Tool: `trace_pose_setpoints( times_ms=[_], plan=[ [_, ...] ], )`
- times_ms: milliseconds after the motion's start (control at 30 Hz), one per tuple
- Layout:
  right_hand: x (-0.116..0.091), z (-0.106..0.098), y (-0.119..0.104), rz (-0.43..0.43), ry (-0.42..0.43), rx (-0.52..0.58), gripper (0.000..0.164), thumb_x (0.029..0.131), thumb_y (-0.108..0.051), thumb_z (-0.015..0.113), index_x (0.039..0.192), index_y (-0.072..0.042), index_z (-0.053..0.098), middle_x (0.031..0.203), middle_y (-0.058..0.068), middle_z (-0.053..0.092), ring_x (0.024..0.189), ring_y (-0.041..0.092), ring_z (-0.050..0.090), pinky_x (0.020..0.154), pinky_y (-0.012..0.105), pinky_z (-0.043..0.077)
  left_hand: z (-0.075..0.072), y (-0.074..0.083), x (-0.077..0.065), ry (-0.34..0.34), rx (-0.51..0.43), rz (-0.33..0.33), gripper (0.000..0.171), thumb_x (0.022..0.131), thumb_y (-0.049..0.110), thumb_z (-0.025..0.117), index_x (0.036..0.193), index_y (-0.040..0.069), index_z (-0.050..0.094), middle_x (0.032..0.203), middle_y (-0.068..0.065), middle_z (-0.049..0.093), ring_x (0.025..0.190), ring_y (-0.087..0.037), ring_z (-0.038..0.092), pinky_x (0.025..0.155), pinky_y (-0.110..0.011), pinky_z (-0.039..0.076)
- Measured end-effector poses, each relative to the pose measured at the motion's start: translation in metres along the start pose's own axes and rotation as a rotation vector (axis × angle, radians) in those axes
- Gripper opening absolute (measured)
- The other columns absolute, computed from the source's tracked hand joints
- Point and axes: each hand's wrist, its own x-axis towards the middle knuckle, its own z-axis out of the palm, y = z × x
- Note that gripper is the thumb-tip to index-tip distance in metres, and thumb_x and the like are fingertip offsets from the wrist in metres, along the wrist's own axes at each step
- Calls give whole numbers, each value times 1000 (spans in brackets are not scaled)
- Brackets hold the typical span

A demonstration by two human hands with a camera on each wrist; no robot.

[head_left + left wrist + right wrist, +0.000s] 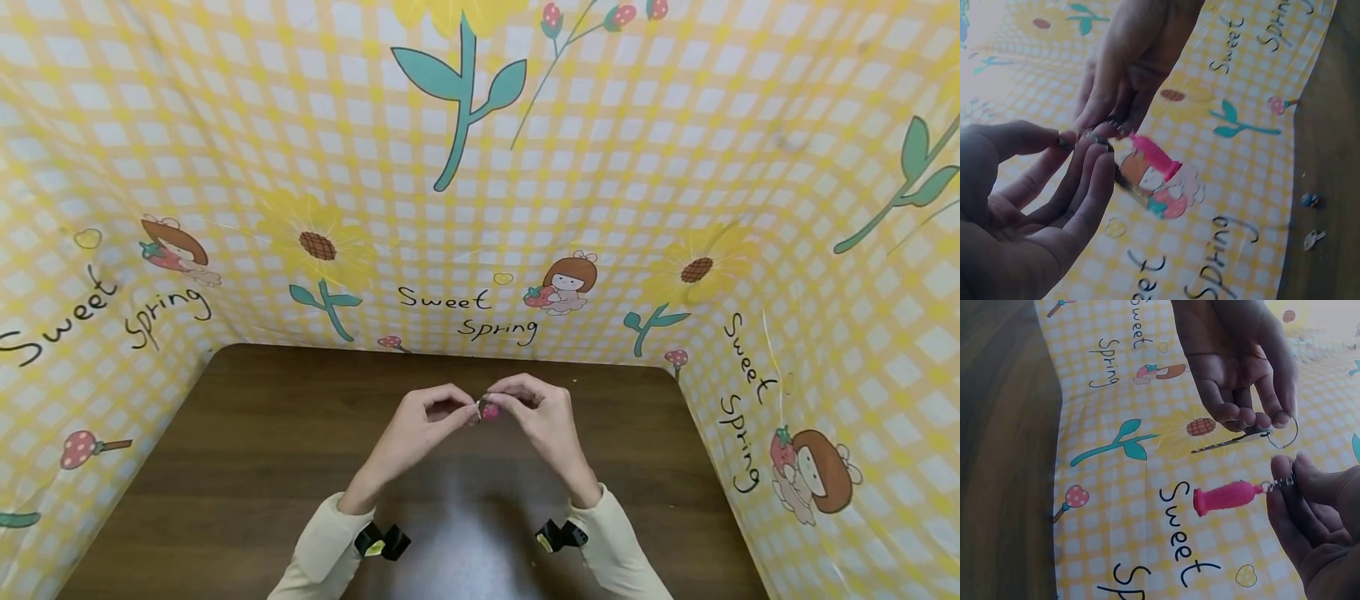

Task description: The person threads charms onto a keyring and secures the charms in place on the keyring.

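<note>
Both hands meet above the wooden table, fingertips close together. My left hand [420, 427] pinches a metal key [1229, 444] by its head, between thumb and fingers. From that key a thin split ring [1297, 435] sticks out toward the other hand. A short metal chain [1284, 482] is pinched between the thumb and forefinger of my right hand [549, 418]. Off the chain's end dangles a bright pink, tube-shaped charm [1225, 497] with a flared base. In the right wrist view the chain and the ring are apart, with a small gap between them.
A dark brown table [262, 467] lies below. In the left wrist view a small blue item [1310, 200] and a pale metallic piece [1314, 239] rest on it. Yellow checked cloth [480, 225] with printed flowers hangs around the back and sides.
</note>
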Motion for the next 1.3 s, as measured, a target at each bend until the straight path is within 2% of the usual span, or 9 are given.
trace_pose_setpoints(
  times_ms=[133, 267, 500, 567, 767, 900, 1000, 1133, 1300],
  plan=[
    [0, -1, 3, -17, -3, 9, 2, 95, 2, 75, 96, 1, 74, 83, 8, 78, 71, 25, 75, 66, 26, 58, 8, 0, 3, 7, 19, -11, 10, 102, 8, 71, 102, -1, 76, 98, -12, 75, 88, -23, 74, 81, -31, 62],
    [1, -2, 4, -40, 41, 27, 6, 93, 6, 76, 94, 0, 75, 86, 11, 74, 68, 21, 72, 62, 25, 57, 9, -1, 4, 7, 17, -2, 10, 103, 7, 70, 101, -1, 75, 96, -11, 75, 88, -23, 73, 80, -28, 61],
    [3, -6, 2, -79, 75, 25, 7, 93, 8, 76, 96, 4, 80, 94, 20, 73, 83, 15, 74, 72, 23, 59, 8, 1, 4, -18, 38, 6, 9, 104, 8, 69, 101, 2, 75, 96, -9, 75, 88, -24, 72, 81, -28, 61],
    [3, -6, 2, -89, 66, 10, 7, 93, 8, 76, 96, 3, 80, 93, 19, 74, 82, 16, 73, 72, 22, 59, 7, 2, 4, -28, 36, 8, 9, 104, 8, 69, 102, 2, 75, 96, -9, 75, 88, -25, 72, 81, -28, 61],
    [2, -5, 3, -102, 20, 5, 12, 92, 9, 75, 95, -2, 72, 78, 11, 71, 59, 25, 65, 59, 27, 54, 7, 3, 4, -67, 11, 26, 10, 105, 6, 66, 103, 0, 73, 98, -16, 74, 89, -20, 73, 84, -35, 62],
    [3, -3, 1, -105, 31, -23, 10, 93, 6, 76, 96, -2, 71, 82, 10, 71, 67, 22, 66, 64, 26, 55, 6, 6, 7, -95, -7, 29, 11, 106, 6, 65, 104, -2, 72, 99, -16, 73, 88, -16, 73, 84, -37, 63],
    [4, -3, 0, -120, 66, -53, 7, 93, 5, 76, 97, -1, 75, 90, 11, 73, 73, 21, 66, 66, 23, 54, 5, 9, 8, -114, -27, 26, 12, 107, 6, 63, 105, -3, 71, 99, -15, 73, 89, -26, 74, 83, -36, 63],
    [3, -3, -1, -136, 100, -57, 9, 92, 6, 77, 94, -3, 77, 90, 11, 73, 69, 19, 62, 61, 19, 49, 4, 12, 9, -145, -60, 16, 13, 107, 4, 61, 105, -4, 71, 98, -16, 73, 90, -39, 73, 83, -36, 63],
    [3, -3, -2, -155, 86, -13, 15, 90, 12, 76, 93, -3, 77, 87, 10, 73, 70, 18, 65, 61, 22, 52, 4, 13, 9, -164, -77, 7, 13, 107, 4, 61, 106, -4, 71, 98, -15, 74, 87, -32, 74, 82, -37, 63]
  ],
)
